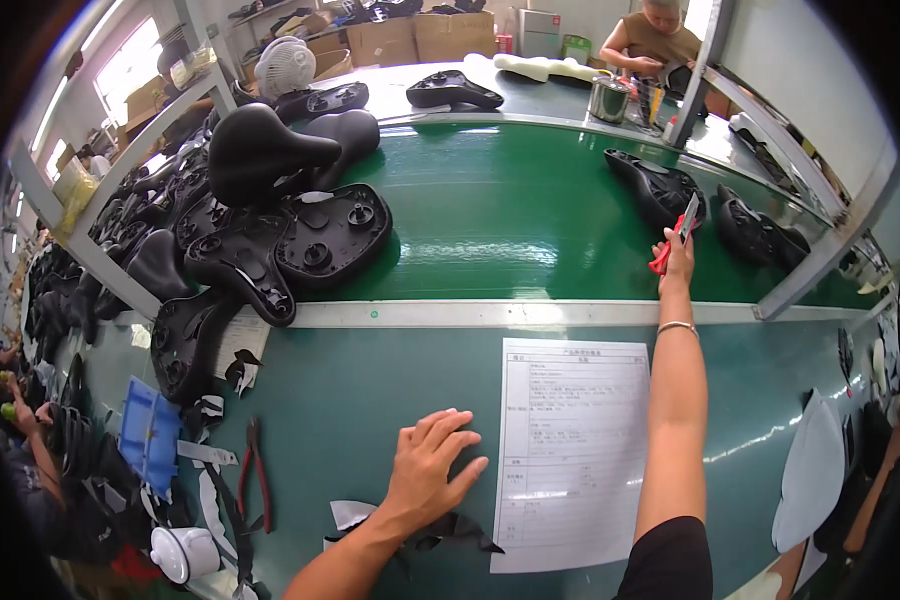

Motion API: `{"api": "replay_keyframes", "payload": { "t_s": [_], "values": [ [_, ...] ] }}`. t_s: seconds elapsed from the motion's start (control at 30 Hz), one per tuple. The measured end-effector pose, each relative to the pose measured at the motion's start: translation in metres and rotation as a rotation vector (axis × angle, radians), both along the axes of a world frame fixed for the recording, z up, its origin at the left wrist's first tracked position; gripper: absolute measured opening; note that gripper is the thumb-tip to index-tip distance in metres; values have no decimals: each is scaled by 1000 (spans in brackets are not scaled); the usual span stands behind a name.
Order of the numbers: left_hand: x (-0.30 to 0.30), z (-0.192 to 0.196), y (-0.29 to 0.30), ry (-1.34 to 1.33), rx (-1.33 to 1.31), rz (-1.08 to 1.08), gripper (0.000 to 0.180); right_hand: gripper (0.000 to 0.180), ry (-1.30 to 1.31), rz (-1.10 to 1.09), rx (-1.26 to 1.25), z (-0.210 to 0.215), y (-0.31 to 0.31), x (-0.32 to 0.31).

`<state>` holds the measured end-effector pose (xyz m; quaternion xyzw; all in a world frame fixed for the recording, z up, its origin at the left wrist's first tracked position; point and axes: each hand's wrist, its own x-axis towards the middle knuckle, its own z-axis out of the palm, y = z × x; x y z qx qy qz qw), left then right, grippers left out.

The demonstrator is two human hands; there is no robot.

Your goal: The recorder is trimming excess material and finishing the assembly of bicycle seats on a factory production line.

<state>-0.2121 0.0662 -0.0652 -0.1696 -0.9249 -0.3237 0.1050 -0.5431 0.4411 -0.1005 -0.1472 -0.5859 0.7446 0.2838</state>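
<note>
My right hand (pixel 678 262) is stretched far forward over the green belt, its fingers closed round a red-handled utility knife (pixel 689 213) whose silver blade points away from me. In the picture the blade overlaps a black bicycle saddle (pixel 650 185) lying underside up; whether they touch I cannot tell. Beside it, to the right, lies another black saddle (pixel 760 228). My left hand (pixel 435 465) is open and holds nothing, fingers spread over the near table. Black and white scraps (pixel 450 532) lie by that wrist, and a printed paper sheet (pixel 570 460) is just right of the hand.
Black saddles (pixel 335 235) are heaped at left. Red-handled pliers (pixel 257 475), a blue plastic bin (pixel 150 435) and a white enamel mug (pixel 185 553) stand near left. Metal posts (pixel 830 260) rise at right. A person (pixel 655 45) works across the belt near a metal pot (pixel 609 100).
</note>
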Motion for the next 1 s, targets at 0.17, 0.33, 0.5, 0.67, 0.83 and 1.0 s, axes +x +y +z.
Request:
{"api": "replay_keyframes", "payload": {
  "t_s": [0.17, 0.33, 0.5, 0.67, 0.83, 1.0],
  "values": [
    [-3, 7, 11, -10, -3, 13, 27, 38, -11, 37, 193, 7, 12, -1],
    [0, -7, 3, 4, 43, 17, 33, 34, 141, 297, -238, 20, -73, 87],
    [8, -11, -10, -117, 709, 101, 55, 30, -62, 603, -496, 34, -172, 272],
    [47, 25, -27, -527, 1588, 293, 53, 41, -431, 1089, -206, 55, -188, 438],
    [123, 44, -81, -665, 1307, 363, 53, 49, -546, 1125, 212, 81, -165, 485],
    [145, 81, -100, -848, 1065, 259, 58, 56, 315, 934, 1092, 86, -163, 470]
  ]
}}
